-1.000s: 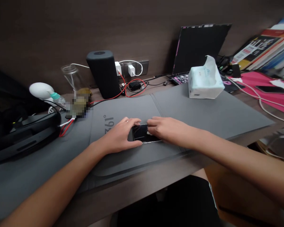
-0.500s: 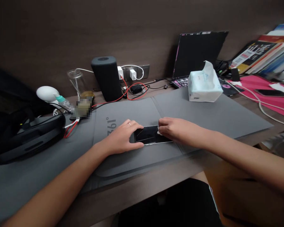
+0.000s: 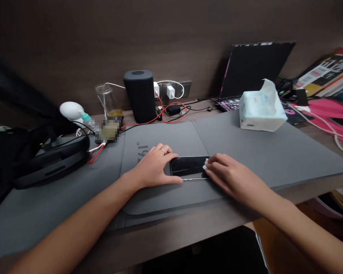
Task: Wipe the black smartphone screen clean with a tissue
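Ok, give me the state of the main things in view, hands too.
Phone: flat on the mat, screen up, dark.
Left hand: gripping the phone's edges at its left end.
Right hand: pinching the tissue at the phone's right end.
Tissue: crumpled, partly hidden.
Tissue pack: open, one sheet sticking up.
Laptop: open, screen dark.
Chargers: plugged in.
Jar: upright.
Mat: spread flat.

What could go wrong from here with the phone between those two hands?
The phone could slide on the mat if the left hand, thumb and fingers at its long edges, loosened while the right hand pressed.

The small white wad in the right hand's fingers might leave bits on the dark glass it touches.
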A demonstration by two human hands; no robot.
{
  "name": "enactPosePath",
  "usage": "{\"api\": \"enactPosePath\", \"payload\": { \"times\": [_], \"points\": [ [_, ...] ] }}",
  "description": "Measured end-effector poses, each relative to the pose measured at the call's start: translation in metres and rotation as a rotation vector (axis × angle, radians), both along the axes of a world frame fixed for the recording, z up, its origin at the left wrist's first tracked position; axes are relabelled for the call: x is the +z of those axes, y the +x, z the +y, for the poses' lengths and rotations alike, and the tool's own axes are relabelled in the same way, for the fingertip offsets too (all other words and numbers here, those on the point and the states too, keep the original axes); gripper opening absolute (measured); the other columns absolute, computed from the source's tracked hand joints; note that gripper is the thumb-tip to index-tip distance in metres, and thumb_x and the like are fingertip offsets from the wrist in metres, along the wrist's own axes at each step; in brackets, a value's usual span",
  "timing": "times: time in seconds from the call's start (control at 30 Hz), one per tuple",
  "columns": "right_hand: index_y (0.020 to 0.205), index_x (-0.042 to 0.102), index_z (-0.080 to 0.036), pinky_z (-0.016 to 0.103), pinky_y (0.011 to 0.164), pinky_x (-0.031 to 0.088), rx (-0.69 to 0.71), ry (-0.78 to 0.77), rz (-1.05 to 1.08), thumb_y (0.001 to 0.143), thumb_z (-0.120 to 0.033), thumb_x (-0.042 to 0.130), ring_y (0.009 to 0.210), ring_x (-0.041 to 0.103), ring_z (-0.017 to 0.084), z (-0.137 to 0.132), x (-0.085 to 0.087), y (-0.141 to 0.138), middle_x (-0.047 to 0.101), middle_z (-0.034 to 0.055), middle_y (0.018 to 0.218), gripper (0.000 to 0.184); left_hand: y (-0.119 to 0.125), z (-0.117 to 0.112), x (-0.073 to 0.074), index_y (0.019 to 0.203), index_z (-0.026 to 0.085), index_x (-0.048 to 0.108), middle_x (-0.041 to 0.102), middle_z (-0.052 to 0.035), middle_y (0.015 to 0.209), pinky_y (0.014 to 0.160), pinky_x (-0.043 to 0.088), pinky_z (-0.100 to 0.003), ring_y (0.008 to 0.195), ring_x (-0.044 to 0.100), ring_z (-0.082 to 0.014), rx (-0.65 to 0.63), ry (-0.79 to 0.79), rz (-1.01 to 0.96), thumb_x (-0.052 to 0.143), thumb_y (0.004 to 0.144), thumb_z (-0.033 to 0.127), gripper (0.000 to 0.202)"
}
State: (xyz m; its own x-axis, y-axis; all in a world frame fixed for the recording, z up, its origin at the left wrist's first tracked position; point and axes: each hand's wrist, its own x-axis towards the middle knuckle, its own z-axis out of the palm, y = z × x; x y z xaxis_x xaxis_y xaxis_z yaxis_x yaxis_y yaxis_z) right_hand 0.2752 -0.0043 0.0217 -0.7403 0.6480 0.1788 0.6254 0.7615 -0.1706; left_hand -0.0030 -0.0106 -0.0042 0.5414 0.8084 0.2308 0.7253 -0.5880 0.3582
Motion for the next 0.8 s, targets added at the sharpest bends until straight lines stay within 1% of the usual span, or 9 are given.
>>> {"api": "enactPosePath", "payload": {
  "times": [0.1, 0.2, 0.3, 0.37, 0.63, 0.73, 0.8],
  "points": [
    [0.096, 0.062, -0.018, 0.039, 0.081, 0.052, -0.078, 0.066, 0.046, 0.101, -0.033, 0.042, 0.090, 0.062, 0.023, -0.009, -0.008, 0.001, 0.063, 0.0116, 0.102, 0.025, 0.000, 0.001, 0.002, 0.117, 0.020, 0.065, 0.059, -0.0089, 0.108, 0.091, 0.046, -0.044, 0.099, 0.052, -0.0266, 0.011, 0.005, -0.002, 0.067, 0.075, 0.070, 0.066],
    [0.101, 0.059, -0.018, 0.043, 0.083, 0.052, -0.136, 0.149, 0.081, 0.098, -0.040, 0.047, 0.095, 0.062, 0.027, -0.016, -0.022, -0.005, 0.064, 0.0136, 0.107, 0.025, 0.001, 0.002, 0.002, 0.117, 0.018, 0.065, 0.059, -0.0083, 0.106, 0.090, 0.046, -0.042, 0.098, 0.052, -0.0255, 0.008, -0.018, -0.021, 0.069, 0.074, 0.070, 0.068],
    [0.110, 0.056, -0.017, 0.045, 0.086, 0.052, -0.175, 0.163, 0.144, 0.097, -0.044, 0.050, 0.103, 0.061, 0.029, -0.019, -0.034, -0.009, 0.063, 0.0161, 0.115, 0.031, 0.000, 0.004, 0.002, 0.118, 0.018, 0.064, 0.059, -0.0077, 0.105, 0.089, 0.046, -0.041, 0.098, 0.052, -0.0249, -0.004, -0.044, -0.049, 0.070, 0.074, 0.069, 0.068],
    [0.114, 0.055, -0.017, 0.047, 0.088, 0.051, -0.197, 0.147, 0.178, 0.096, -0.046, 0.050, 0.107, 0.061, 0.030, -0.020, -0.039, -0.009, 0.062, 0.0168, 0.116, 0.035, 0.000, 0.004, 0.002, 0.118, 0.019, 0.064, 0.059, -0.0073, 0.104, 0.090, 0.046, -0.041, 0.098, 0.052, -0.0250, -0.007, -0.055, -0.064, 0.070, 0.073, 0.069, 0.068],
    [0.119, 0.055, -0.019, 0.050, 0.091, 0.050, -0.237, 0.100, 0.229, 0.095, -0.043, 0.053, 0.110, 0.060, 0.031, -0.021, -0.045, -0.007, 0.062, 0.0164, 0.118, 0.034, 0.000, 0.005, 0.004, 0.118, 0.020, 0.064, 0.058, -0.0075, 0.105, 0.090, 0.046, -0.043, 0.098, 0.052, -0.0263, -0.002, -0.088, -0.043, 0.068, 0.074, 0.071, 0.067],
    [0.120, 0.057, -0.019, 0.050, 0.093, 0.050, -0.237, 0.108, 0.252, 0.097, -0.036, 0.051, 0.112, 0.060, 0.030, -0.022, -0.046, -0.003, 0.062, 0.0166, 0.122, 0.030, 0.000, 0.004, 0.004, 0.117, 0.019, 0.064, 0.058, -0.0073, 0.104, 0.090, 0.046, -0.042, 0.097, 0.052, -0.0256, -0.002, -0.078, -0.042, 0.069, 0.074, 0.071, 0.067],
    [0.121, 0.058, -0.019, 0.054, 0.100, 0.046, -0.190, 0.111, 0.251, 0.098, -0.030, 0.048, 0.113, 0.061, 0.028, -0.023, -0.042, -0.004, 0.064, 0.0152, 0.124, 0.028, 0.000, 0.004, 0.004, 0.116, 0.019, 0.064, 0.058, -0.0073, 0.104, 0.089, 0.046, -0.042, 0.097, 0.052, -0.0253, 0.004, -0.073, -0.041, 0.069, 0.073, 0.071, 0.067]
  ]
}}
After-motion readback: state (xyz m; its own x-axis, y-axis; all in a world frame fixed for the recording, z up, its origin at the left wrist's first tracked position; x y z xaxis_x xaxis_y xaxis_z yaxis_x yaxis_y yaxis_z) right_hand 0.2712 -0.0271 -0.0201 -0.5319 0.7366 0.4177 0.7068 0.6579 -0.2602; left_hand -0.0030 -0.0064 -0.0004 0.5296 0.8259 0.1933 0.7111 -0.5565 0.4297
